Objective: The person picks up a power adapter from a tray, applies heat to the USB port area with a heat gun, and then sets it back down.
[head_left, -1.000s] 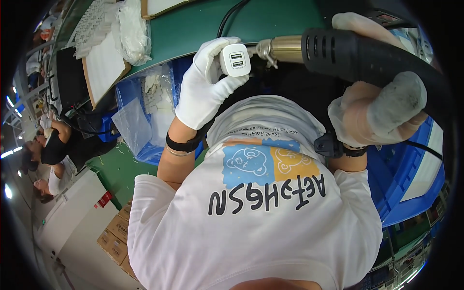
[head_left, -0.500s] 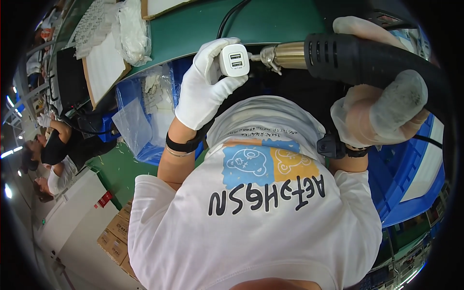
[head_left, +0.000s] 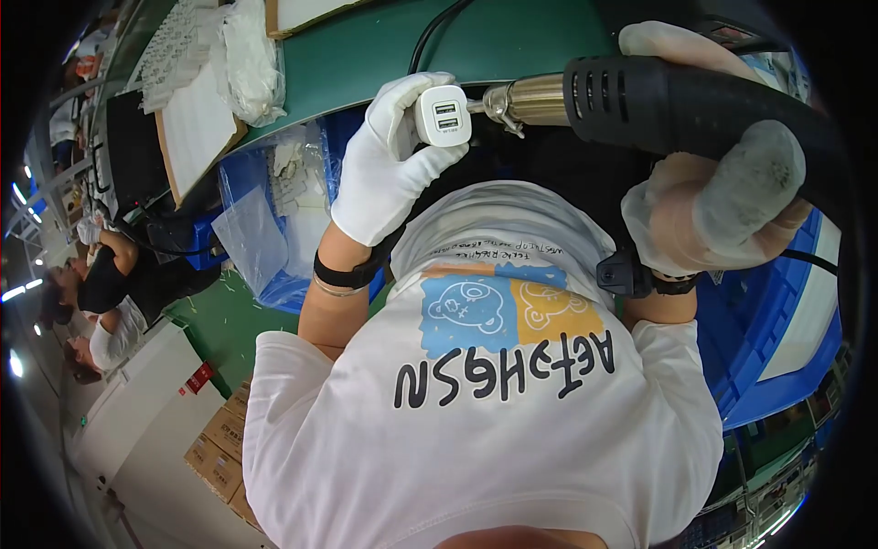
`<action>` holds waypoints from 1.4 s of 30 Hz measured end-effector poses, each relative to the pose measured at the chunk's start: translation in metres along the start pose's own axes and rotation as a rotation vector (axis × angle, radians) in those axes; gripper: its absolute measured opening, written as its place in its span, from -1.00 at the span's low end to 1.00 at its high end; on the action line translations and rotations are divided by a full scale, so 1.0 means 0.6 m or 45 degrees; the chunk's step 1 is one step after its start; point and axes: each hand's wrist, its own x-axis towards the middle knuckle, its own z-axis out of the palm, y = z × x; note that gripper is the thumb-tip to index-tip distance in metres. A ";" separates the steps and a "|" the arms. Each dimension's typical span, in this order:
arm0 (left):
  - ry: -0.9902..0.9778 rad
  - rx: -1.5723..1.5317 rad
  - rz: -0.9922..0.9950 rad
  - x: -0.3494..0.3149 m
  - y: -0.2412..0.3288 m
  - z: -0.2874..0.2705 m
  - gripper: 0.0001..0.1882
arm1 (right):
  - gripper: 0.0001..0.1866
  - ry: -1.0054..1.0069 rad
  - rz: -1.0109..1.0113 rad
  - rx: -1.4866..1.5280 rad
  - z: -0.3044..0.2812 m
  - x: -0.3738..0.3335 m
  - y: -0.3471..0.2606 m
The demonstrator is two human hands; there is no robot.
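Observation:
My left hand (head_left: 389, 165), in a white glove, is closed around a small white USB charger (head_left: 443, 116) with two ports in its face. My right hand (head_left: 718, 197) wears a thin pale covering with finger cots, and its fingers wrap round the black handle of a hot air gun (head_left: 613, 102). The gun's metal nozzle narrows to a thin tip that points left at the charger's right side. Whether the tip touches the charger I cannot tell.
A green worktable (head_left: 530, 41) lies beyond my hands, with clear plastic bags (head_left: 251, 64) at its left. Blue bins stand at left (head_left: 265, 274) and right (head_left: 750, 320). Cardboard boxes (head_left: 219, 448) sit lower left. Other people (head_left: 110, 274) are at the far left.
My right hand and the hot air gun have shifted slightly left and up, and the nozzle has tilted a little. My left hand and the charger stay almost still.

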 end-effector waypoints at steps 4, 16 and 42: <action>0.019 -0.078 -0.032 -0.001 0.000 0.001 -0.36 | -0.52 0.260 0.123 -0.088 0.028 -0.002 -0.015; 0.029 -0.125 -0.094 -0.001 0.006 0.003 -0.36 | -0.43 0.134 0.155 0.167 0.011 -0.011 -0.006; 0.308 0.059 -0.027 0.015 0.021 0.029 -0.60 | -0.24 -0.039 0.130 0.377 -0.010 -0.012 -0.008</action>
